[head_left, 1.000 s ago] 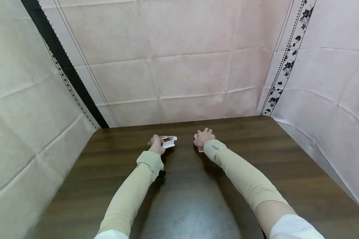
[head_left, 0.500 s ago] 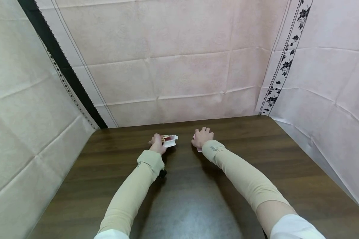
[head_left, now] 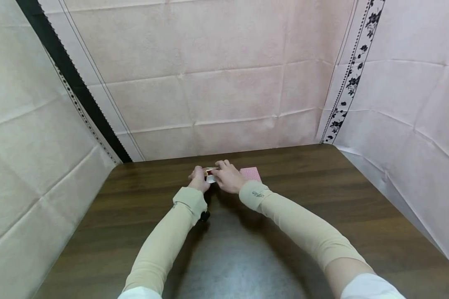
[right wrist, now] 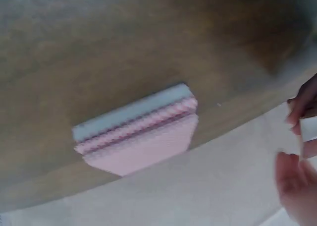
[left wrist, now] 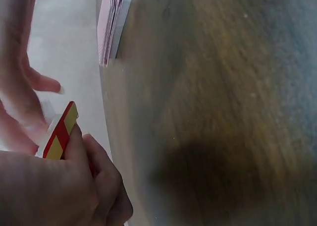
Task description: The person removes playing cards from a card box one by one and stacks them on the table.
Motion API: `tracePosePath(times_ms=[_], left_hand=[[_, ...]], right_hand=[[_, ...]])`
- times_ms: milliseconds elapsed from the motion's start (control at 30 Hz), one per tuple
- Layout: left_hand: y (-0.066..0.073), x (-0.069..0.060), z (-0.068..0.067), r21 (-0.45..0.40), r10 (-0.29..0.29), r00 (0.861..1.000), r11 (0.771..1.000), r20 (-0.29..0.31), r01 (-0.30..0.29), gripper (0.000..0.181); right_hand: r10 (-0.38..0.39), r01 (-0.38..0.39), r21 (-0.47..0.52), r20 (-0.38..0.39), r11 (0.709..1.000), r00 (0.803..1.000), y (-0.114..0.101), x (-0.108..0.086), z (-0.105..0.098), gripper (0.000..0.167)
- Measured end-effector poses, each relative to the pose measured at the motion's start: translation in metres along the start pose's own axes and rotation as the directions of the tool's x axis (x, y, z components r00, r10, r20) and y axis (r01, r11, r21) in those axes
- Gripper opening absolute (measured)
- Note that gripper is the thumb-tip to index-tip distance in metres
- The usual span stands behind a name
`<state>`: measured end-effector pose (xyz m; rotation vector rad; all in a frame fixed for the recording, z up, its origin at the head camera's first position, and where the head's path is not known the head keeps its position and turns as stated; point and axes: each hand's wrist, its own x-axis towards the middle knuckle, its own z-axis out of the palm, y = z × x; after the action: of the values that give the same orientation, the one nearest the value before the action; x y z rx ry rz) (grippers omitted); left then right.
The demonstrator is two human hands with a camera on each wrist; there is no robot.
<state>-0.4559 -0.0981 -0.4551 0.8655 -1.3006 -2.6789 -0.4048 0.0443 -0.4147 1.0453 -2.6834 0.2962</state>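
My left hand (head_left: 199, 181) grips a small card box (head_left: 210, 172), its red and yellow side (left wrist: 62, 136) showing in the left wrist view. White flaps stick out at the box's open end, facing right. My right hand (head_left: 229, 177) is at that end, its fingertips (right wrist: 286, 171) close to the white flap (right wrist: 309, 129); whether they touch it is hard to tell. On the table just right of the right hand lies a deck of playing cards (head_left: 250, 173) with pink patterned backs, slightly uneven in layers. No hand is on the deck.
The brown wooden table (head_left: 134, 232) ends at a far edge just beyond the hands. Pale cloth drapes (head_left: 228, 95) hang behind it and on both sides. A small black object (head_left: 205, 216) shows beside the left wrist.
My right hand has left the deck of playing cards and moved left to the box's open end, uncovering the deck. The left hand still holds the box in about the same place.
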Motion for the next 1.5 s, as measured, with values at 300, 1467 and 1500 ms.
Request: tracePosePath(times_ms=[300,1467,1500], left_hand=[[0.016,-0.071,0.005,-0.01,-0.072,0.991,0.997,0.11,0.073,0.05],[0.027,-0.054,-0.005,-0.11,-0.022,0.993,0.994,-0.114,0.009,0.06],[0.027,-0.055,-0.005,-0.125,-0.016,0.991,0.992,-0.134,-0.001,0.059]], right_hand=[[-0.064,0.066,-0.131,0.021,0.989,0.998,0.002,0.001,-0.002,0.016],[0.178,-0.216,0.309,0.146,0.926,0.973,-0.003,-0.004,-0.023,0.036],[0.171,-0.211,0.305,0.152,0.929,0.973,-0.001,-0.004,-0.022,0.039]])
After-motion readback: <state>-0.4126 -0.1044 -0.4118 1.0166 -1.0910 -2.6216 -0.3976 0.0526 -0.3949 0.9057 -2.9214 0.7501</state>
